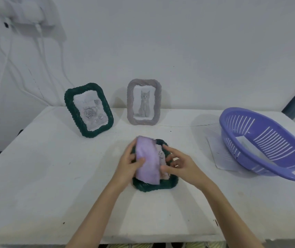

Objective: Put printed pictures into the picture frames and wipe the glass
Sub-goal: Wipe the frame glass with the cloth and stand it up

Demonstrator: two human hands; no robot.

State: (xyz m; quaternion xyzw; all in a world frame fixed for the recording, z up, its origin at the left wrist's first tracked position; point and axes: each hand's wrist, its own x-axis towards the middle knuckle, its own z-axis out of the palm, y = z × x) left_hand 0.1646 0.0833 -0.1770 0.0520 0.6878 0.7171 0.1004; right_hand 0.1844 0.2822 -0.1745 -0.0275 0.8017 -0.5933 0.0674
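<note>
A dark green woven picture frame [154,187] lies flat at the near centre of the white table [44,176]. The left hand [127,167] grasps a lilac cloth [147,160] on its glass; the right hand [179,167], fingers curled, holds the frame's right edge

Three picture frames are in view: two dark green frames, one standing [88,110] and one lying flat [154,185], and one grey frame [144,102] standing with a cat picture. There is one lilac cloth [147,161], one purple basket [266,143], one sheet of paper [221,154] under it, and two hands, left [127,169] and right [182,166], over one tabletop [53,185].
</note>
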